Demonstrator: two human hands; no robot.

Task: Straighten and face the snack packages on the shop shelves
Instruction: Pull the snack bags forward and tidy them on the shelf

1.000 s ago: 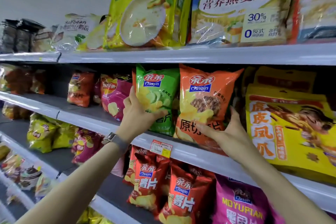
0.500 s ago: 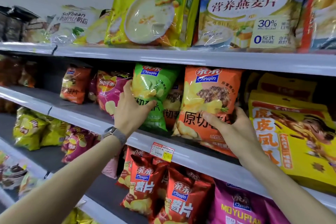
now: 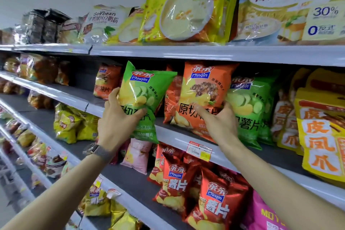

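Left hand (image 3: 117,125), fingers (image 3: 133,116) clamped on green chip bag (image 3: 143,89), is drawing it leftward. Right hand (image 3: 218,125) is gripping orange chip bag (image 3: 203,87), opening facing space.

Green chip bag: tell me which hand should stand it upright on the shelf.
Left. The left hand grips the green chip bag, which is tilted over the shelf edge; the right hand is holding the orange chip bag.
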